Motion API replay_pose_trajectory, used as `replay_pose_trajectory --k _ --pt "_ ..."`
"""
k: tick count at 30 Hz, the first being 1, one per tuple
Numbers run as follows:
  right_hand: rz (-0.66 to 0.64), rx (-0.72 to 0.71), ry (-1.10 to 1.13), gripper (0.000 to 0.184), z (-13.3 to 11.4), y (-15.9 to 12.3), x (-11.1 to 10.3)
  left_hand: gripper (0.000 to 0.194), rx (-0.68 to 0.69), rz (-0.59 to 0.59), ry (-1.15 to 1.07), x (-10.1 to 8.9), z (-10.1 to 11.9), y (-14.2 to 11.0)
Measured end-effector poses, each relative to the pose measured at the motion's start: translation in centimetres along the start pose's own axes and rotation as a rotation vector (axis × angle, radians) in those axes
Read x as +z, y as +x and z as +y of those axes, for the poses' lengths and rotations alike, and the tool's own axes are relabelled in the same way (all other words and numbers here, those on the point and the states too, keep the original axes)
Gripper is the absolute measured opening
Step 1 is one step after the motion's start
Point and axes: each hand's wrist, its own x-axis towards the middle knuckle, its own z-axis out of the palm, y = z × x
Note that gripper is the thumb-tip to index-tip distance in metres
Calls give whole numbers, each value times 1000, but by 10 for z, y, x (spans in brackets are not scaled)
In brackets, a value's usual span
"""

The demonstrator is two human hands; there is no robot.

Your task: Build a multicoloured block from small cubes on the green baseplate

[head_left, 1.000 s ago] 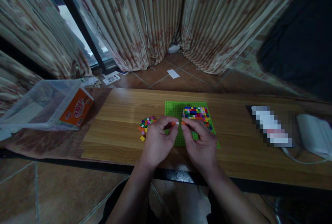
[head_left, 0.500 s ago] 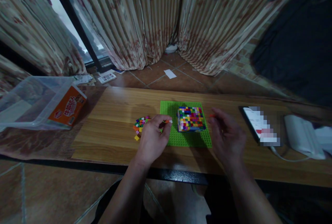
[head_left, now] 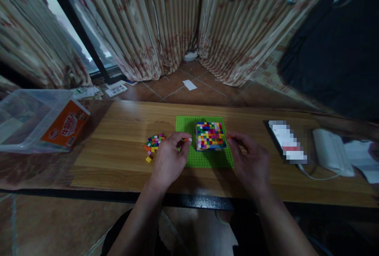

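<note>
A multicoloured block of small toy bricks (head_left: 210,135) stands on a green baseplate (head_left: 184,123). To its left, my left hand (head_left: 169,159) is closed in a pinch on small building bricks (head_left: 187,139), orange and white, held just clear of the block. At the block's right side, my right hand (head_left: 251,157) pinches a small orange brick (head_left: 228,136) between thumb and fingers. Whether that brick touches the block I cannot tell. A pile of loose bricks (head_left: 154,141) lies on the wood beside my left hand, which partly covers it.
A clear plastic bin (head_left: 26,141) with an orange label stands at the far left. Right of my hands lie a phone (head_left: 274,139) with a cable and a white device (head_left: 331,151). The wooden tabletop (head_left: 115,149) ends at a dark front edge. Curtains hang behind.
My right hand has moved left with its orange brick, closer to the block's right side. My left hand keeps its pinch near the block's left. The view has shifted slightly right.
</note>
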Motion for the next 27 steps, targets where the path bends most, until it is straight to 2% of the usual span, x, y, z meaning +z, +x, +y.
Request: replay_pose_trajectory --k 5,8,18,27 --pt "-50 -85 72 13 -2 -7 9 15 12 -4 -9 2 -3 1" --pt "-54 -79 51 10 -1 -11 15 16 10 0 -10 3 -5 1" --pt "-67 212 246 8 14 -13 20 14 30 3 11 0 -2 2" --pt "-49 413 465 11 14 -11 22 14 30 4 29 -2 -2 2"
